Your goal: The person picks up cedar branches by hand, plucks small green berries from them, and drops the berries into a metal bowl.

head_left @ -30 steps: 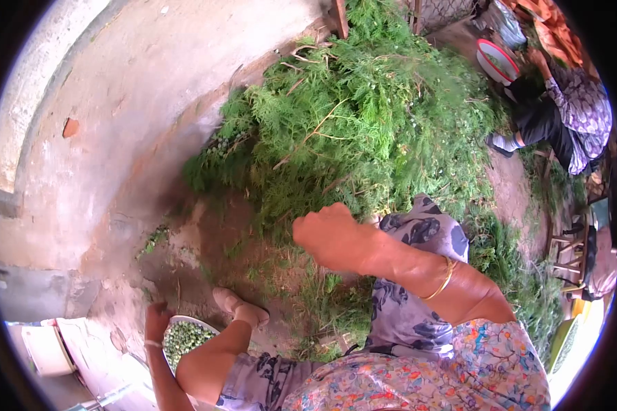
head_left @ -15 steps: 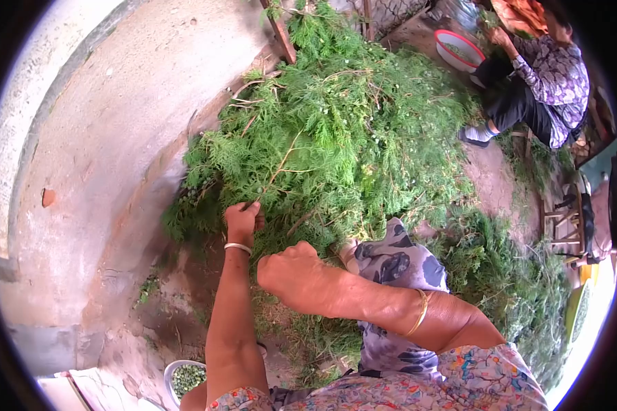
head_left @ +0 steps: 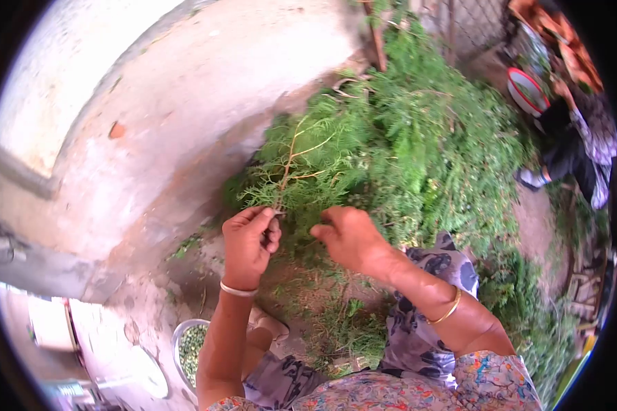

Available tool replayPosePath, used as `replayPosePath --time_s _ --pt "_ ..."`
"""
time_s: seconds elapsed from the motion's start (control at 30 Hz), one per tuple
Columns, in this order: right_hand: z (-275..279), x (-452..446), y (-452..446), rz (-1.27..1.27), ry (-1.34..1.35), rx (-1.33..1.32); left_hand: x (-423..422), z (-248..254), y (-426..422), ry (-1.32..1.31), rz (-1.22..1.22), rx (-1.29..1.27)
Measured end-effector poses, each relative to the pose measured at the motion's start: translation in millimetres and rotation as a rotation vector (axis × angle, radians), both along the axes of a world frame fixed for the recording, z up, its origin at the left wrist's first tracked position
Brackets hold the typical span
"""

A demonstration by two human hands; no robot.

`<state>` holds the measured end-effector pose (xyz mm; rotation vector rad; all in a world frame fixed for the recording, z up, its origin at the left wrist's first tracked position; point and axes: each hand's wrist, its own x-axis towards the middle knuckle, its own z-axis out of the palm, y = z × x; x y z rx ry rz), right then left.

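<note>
My left hand pinches the cut end of a leafy evergreen branch, whose orange-brown stem points up and away from me. My right hand is just to the right of that end, apart from the branch. Its thumb and fingers are curled together, and whatever they may hold is hidden. Beyond both hands spreads a large heap of green cuttings, with small pale cones or seeds among the foliage. A metal basin of small green pieces stands beside my left forearm.
A pale wall borders the left side. Another person sits at the upper right by a white basin with a red rim. More cuttings lie to the right of my knee, with scraps on the ground.
My left hand has drawn the branch toward me, off the heap. My right hand has moved forward to the right of it. The view has shifted left, showing more of the metal basin.
</note>
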<state>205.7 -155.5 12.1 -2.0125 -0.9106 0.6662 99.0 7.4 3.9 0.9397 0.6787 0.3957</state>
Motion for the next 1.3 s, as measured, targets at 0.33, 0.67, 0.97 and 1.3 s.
replayPosePath --time_s 0.33,0.67,0.97,1.3 --pt "-11 -34 33 -0.035 0.862 0.292 -45 -28 -51 0.221 -0.123 1.896" --pt "-19 -39 42 -0.286 0.846 0.453 -48 -17 -50 0.013 -0.056 1.638" --pt "-3 -41 38 -0.005 0.604 0.299 -50 -2 -21 -0.041 0.199 1.115" --pt "-19 -39 31 0.394 0.295 0.214 -60 -3 -14 0.046 -0.132 0.987"
